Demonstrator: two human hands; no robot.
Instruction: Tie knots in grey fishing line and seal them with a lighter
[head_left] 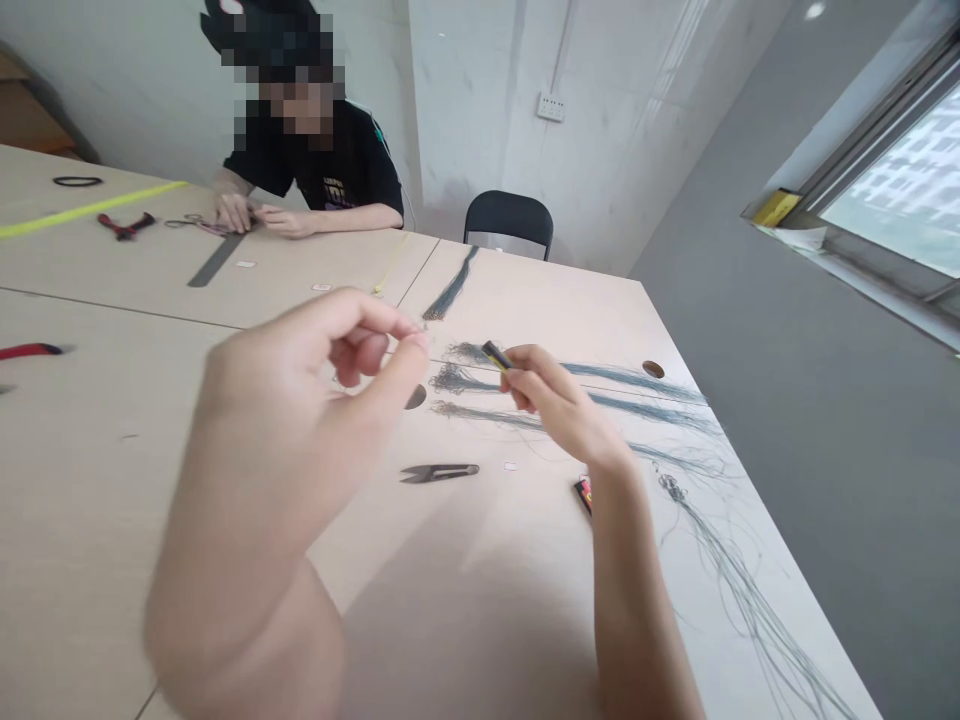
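My left hand (300, 410) is raised over the table at the left, thumb and forefinger pinched together. What sits between those fingertips is too small to make out. To the right, my right hand (551, 395) grips a slim black-and-yellow stick, shaped like a lighter (495, 355), its dark end pointing up toward my left hand. Beneath and beyond my right hand lie bundles of thin grey-blue cord (630, 405), knotted at their left ends. Thread snips (441, 472) rest on the table between my forearms. A black, red and yellow object (583, 495) is partly hidden by my right forearm.
Another cord bundle (750, 590) trails along the right edge, and one (451, 285) lies farther back. Across the table (247, 510) a person (330, 170) works near a metal ruler (217, 260) and red-handled pliers (126, 225). A black chair (510, 212) stands behind.
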